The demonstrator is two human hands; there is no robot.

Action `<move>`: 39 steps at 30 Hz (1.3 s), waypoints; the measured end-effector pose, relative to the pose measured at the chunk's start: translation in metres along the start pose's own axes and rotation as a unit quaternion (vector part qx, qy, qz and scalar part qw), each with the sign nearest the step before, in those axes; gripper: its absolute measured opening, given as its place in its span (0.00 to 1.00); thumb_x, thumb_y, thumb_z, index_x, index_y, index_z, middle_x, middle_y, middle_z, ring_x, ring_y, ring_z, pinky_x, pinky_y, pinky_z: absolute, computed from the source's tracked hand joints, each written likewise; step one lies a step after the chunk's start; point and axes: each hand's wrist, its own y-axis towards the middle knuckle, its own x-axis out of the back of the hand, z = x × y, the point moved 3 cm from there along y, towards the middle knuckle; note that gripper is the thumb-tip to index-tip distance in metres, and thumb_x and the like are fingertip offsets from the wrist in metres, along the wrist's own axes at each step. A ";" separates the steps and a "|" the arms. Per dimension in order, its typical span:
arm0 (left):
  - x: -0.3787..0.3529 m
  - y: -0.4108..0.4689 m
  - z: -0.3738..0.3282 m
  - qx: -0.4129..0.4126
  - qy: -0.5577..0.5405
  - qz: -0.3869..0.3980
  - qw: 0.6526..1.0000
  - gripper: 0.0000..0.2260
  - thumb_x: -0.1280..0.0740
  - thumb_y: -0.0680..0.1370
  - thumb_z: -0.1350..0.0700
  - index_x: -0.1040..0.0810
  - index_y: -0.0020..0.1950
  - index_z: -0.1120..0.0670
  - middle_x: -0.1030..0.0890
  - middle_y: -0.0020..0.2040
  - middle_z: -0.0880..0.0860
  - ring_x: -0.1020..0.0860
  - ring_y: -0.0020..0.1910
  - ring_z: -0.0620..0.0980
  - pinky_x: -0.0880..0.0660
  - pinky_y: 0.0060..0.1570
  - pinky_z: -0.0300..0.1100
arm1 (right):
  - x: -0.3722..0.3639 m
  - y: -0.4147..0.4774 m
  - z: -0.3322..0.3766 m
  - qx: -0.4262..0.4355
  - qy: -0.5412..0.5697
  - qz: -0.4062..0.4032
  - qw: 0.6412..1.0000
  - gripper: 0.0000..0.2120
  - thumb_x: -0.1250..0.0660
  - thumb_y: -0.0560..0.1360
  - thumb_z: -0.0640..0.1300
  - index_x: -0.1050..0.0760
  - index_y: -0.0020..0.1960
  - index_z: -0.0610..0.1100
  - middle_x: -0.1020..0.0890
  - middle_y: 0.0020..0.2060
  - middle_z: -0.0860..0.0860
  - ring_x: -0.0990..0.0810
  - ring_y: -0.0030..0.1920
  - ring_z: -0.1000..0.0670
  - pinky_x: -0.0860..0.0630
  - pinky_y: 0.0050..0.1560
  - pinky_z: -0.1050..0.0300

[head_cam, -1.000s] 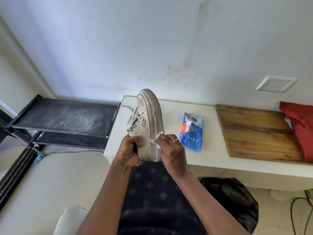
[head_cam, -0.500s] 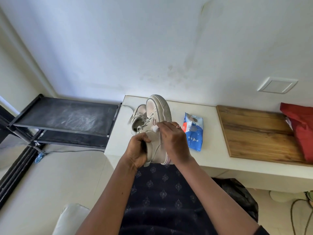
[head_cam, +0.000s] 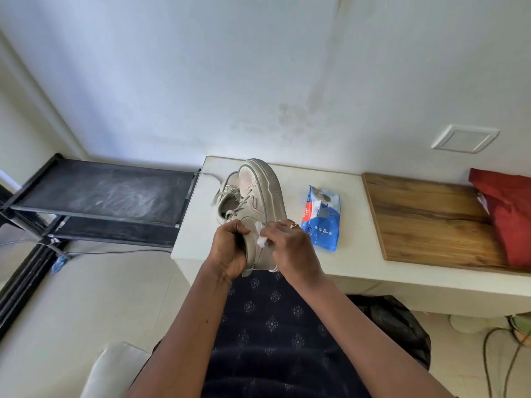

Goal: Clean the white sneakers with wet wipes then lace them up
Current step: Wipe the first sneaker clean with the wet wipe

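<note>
I am looking down over a white bench (head_cam: 359,262) set against a pale, scuffed wall, with a black shoe rack (head_cam: 100,193) off to its left. Nearest me, over my dark patterned lap, my left hand (head_cam: 230,251) is closed around the heel end of a white sneaker (head_cam: 258,202), holding it on edge with the sole turned to the right and the toe pointing away. My right hand (head_cam: 290,248) is pinched shut on a small crumpled wet wipe (head_cam: 261,239), pressed to the side of the upper near the heel. To do this step well, I judge I should keep the left grip firm so the shoe cannot twist, rub in short strokes along the panel and the sole's edge, and refold the wipe to a clean face as it greys. Behind the held shoe, the second sneaker (head_cam: 227,196) rests on the bench with its laces loose. Just right of them lies the blue wet wipes pack (head_cam: 323,222); I cannot tell how many wipes remain. Farther right are a wooden board (head_cam: 425,219) and a red bag (head_cam: 508,214), its contents hidden.
</note>
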 end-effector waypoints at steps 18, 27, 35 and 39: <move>0.006 0.006 -0.009 -0.022 -0.022 -0.049 0.998 0.17 0.45 0.64 0.63 0.22 0.47 0.64 0.20 0.42 0.60 0.21 0.41 0.58 0.27 0.52 0.50 | -0.009 0.048 -0.024 -0.089 0.053 -0.026 0.994 0.07 0.33 0.68 0.30 0.18 0.43 0.36 0.16 0.34 0.42 0.17 0.34 0.44 0.19 0.36 0.51; 0.016 0.010 -0.013 -0.031 -0.068 -0.019 0.997 0.11 0.43 0.67 0.61 0.22 0.41 0.63 0.19 0.38 0.59 0.19 0.38 0.57 0.22 0.44 0.47 | -0.016 0.012 -0.010 -0.029 0.057 0.009 0.998 0.05 0.27 0.63 0.30 0.21 0.38 0.36 0.18 0.33 0.45 0.19 0.35 0.43 0.21 0.32 0.55; 0.017 0.013 0.002 -0.007 -0.081 0.027 0.996 0.22 0.44 0.80 0.46 0.27 0.65 0.60 0.22 0.59 0.59 0.23 0.59 0.55 0.31 0.65 0.49 | -0.010 0.033 -0.009 -0.029 0.038 -0.059 0.997 0.11 0.38 0.69 0.40 0.18 0.41 0.37 0.16 0.35 0.45 0.18 0.35 0.46 0.21 0.35 0.59; 0.016 0.013 0.005 0.010 -0.053 0.030 0.998 0.29 0.49 0.79 0.39 0.23 0.63 0.60 0.22 0.61 0.59 0.23 0.60 0.56 0.28 0.62 0.50 | -0.022 0.029 -0.002 -0.029 0.023 -0.067 0.997 0.07 0.35 0.72 0.41 0.19 0.43 0.40 0.15 0.40 0.48 0.18 0.41 0.47 0.20 0.43 0.56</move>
